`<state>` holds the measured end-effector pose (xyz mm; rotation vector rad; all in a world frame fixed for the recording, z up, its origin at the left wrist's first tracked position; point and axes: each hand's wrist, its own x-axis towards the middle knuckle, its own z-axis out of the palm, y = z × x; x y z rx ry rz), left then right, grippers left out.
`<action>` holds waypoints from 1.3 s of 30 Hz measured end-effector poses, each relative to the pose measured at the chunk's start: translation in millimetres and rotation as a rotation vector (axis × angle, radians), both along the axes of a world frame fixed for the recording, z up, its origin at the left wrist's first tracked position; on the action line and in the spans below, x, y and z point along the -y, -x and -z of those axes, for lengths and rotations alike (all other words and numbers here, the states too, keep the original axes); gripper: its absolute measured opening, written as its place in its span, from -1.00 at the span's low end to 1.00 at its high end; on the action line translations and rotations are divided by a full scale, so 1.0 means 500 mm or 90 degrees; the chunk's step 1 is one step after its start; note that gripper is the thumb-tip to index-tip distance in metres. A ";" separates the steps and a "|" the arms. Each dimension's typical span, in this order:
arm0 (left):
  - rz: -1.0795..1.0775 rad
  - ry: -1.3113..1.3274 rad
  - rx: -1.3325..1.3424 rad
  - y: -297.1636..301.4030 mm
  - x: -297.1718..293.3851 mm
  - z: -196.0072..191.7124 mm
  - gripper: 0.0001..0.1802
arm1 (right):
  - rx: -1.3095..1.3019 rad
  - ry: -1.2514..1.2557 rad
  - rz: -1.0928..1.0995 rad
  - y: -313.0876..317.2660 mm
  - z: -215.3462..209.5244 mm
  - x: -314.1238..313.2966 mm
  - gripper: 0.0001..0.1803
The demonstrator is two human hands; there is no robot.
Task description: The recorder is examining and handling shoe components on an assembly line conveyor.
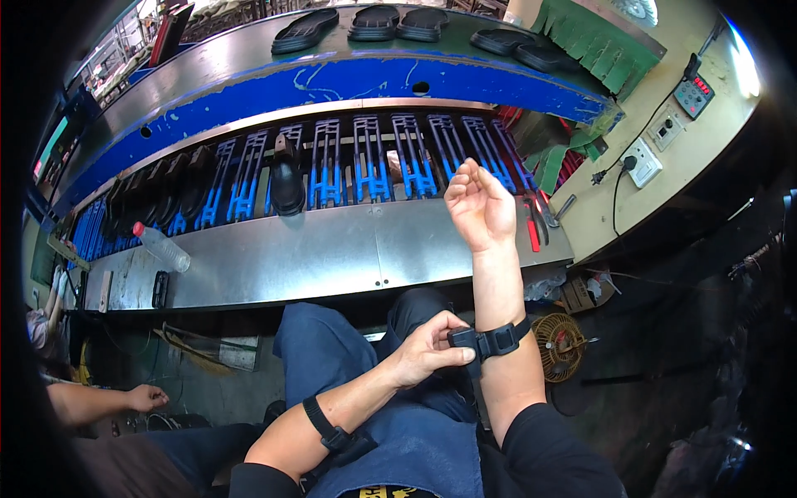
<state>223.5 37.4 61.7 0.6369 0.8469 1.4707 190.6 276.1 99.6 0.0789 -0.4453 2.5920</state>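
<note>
The left hand [427, 349] pinches the black wrist strap [490, 340] on the right forearm, its grip closed on the strap's little box. The right hand [479, 207] is raised above the strap, fingers curled loosely, holding nothing. Beyond the strap lies the metal desk [332, 257]. A black shoe [286, 178] stands on the blue racks [374, 158] behind the desk. A plastic bottle [162, 246] lies at the desk's left end.
</note>
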 end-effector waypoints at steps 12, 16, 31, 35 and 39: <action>0.087 0.065 -0.031 -0.015 0.006 0.038 -0.58 | 0.215 -0.324 0.298 -0.012 0.003 0.081 -0.76; -0.105 0.061 -0.026 0.103 0.027 0.045 -0.63 | 0.294 -0.567 0.356 -0.048 0.034 0.086 -0.75; -0.236 0.140 -0.742 0.219 0.234 0.107 -0.79 | 0.560 -0.798 0.159 -0.263 0.195 0.154 -0.83; -0.340 0.145 -0.518 0.171 0.242 0.119 -0.81 | 0.575 -0.755 0.126 -0.270 0.166 0.180 -0.83; -0.413 0.186 -0.232 0.271 0.240 0.136 -0.74 | 0.563 -0.758 0.039 -0.219 0.149 0.193 -0.84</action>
